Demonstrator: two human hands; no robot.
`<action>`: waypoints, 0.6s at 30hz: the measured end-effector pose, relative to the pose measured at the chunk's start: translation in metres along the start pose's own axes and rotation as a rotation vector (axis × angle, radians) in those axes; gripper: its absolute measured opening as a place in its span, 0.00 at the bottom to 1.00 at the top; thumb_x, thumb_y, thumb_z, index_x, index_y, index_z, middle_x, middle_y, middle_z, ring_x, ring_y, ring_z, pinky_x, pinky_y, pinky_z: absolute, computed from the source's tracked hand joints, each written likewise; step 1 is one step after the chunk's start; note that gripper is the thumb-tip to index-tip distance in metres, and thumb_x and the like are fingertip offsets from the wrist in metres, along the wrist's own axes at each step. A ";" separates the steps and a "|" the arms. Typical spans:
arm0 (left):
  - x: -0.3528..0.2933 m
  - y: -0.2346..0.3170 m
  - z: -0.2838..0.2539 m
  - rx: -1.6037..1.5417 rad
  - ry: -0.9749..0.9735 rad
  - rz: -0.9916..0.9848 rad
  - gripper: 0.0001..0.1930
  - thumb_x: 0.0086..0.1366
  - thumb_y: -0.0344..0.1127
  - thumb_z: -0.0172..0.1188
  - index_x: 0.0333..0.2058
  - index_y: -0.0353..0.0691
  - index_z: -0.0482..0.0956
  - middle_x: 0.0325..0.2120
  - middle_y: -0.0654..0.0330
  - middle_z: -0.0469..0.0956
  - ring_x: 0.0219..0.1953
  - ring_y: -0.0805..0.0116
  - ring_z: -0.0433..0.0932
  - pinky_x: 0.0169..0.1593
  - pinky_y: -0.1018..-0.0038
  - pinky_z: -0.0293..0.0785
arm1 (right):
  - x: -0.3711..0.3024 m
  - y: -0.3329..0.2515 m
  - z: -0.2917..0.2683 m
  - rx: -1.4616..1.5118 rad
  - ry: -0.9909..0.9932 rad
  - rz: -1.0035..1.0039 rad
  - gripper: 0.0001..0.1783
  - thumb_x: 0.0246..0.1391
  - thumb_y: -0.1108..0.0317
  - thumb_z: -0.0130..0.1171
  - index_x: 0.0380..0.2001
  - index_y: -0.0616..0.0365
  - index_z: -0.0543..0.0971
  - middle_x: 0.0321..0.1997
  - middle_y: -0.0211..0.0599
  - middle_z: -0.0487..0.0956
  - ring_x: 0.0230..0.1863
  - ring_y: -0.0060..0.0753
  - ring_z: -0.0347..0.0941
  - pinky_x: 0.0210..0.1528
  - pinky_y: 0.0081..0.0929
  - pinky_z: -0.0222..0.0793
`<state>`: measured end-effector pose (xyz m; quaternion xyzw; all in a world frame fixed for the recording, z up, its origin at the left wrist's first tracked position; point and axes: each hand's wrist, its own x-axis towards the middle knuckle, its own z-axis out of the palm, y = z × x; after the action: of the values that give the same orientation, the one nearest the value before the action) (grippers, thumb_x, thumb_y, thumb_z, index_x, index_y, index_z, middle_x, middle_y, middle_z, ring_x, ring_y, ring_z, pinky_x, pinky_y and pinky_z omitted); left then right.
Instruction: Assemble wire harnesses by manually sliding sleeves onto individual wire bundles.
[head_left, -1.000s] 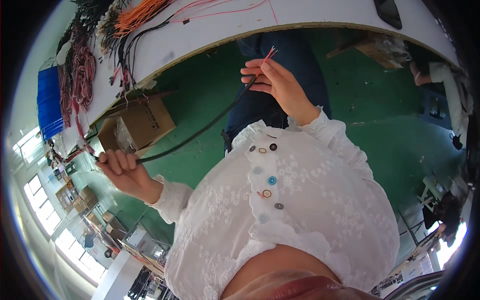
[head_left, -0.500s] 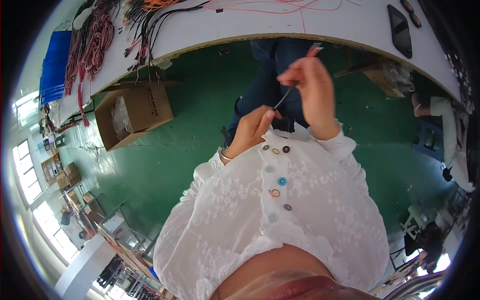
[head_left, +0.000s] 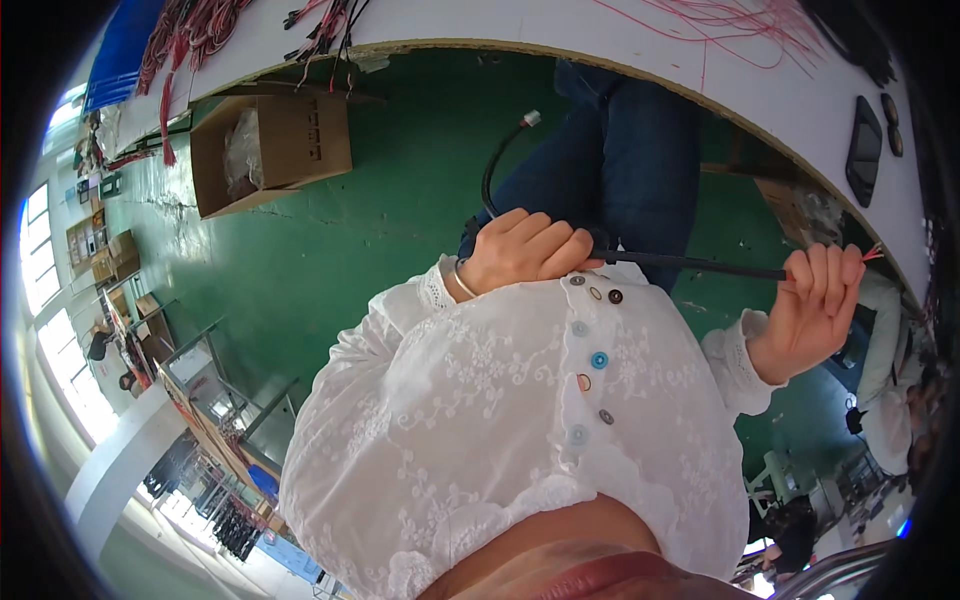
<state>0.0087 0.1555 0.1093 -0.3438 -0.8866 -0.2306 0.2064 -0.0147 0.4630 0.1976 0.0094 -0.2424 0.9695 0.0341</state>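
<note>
A black sleeved cable point(head_left: 700, 264) is stretched nearly level between my two hands, in front of my white blouse. My left hand point(head_left: 525, 248) is closed round it near the middle of the picture. From that fist a curved length rises away from me and ends in a small white connector point(head_left: 531, 118). Out at the right, my right hand point(head_left: 815, 300) has its fingers wrapped round the other end. Thin reddish bare-looking wire ends point(head_left: 873, 253) poke out beyond those fingers.
The pale worktable point(head_left: 660, 45) curves along the far side, with bundled red and black wires point(head_left: 200, 30), loose pink wires point(head_left: 745, 22) and a black phone point(head_left: 863, 150) on it. Under it stands an open cardboard box point(head_left: 300, 145). Another person's light-clothed leg point(head_left: 882, 340) is at the right.
My right hand has moved far to the right and nearer me, drawing the cable out level. The white connector end now shows beyond my left hand. The view has shifted a little.
</note>
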 end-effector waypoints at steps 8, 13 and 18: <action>0.001 -0.029 -0.028 0.036 0.050 0.013 0.16 0.64 0.49 0.65 0.29 0.42 0.78 0.16 0.66 0.66 0.16 0.71 0.66 0.20 0.74 0.60 | 0.029 -0.006 0.012 -0.024 -0.144 -0.016 0.10 0.71 0.75 0.45 0.31 0.55 0.65 0.17 0.21 0.58 0.22 0.17 0.50 0.29 0.22 0.48; -0.012 -0.031 -0.056 0.120 0.024 0.006 0.16 0.63 0.49 0.65 0.30 0.41 0.79 0.16 0.66 0.66 0.16 0.72 0.65 0.20 0.75 0.59 | 0.036 0.002 0.007 -0.109 -0.053 0.043 0.12 0.74 0.67 0.44 0.32 0.55 0.66 0.18 0.21 0.57 0.22 0.16 0.48 0.27 0.22 0.46; -0.015 -0.045 -0.088 0.178 -0.021 0.046 0.16 0.62 0.49 0.66 0.28 0.42 0.78 0.16 0.67 0.65 0.16 0.74 0.64 0.20 0.76 0.58 | 0.051 0.004 0.033 -0.162 -0.199 0.079 0.10 0.74 0.69 0.42 0.33 0.55 0.63 0.20 0.21 0.55 0.23 0.18 0.48 0.28 0.24 0.45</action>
<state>0.0048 0.0698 0.1605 -0.3467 -0.8976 -0.1427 0.2320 -0.0656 0.4472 0.2270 0.0934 -0.3222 0.9417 -0.0274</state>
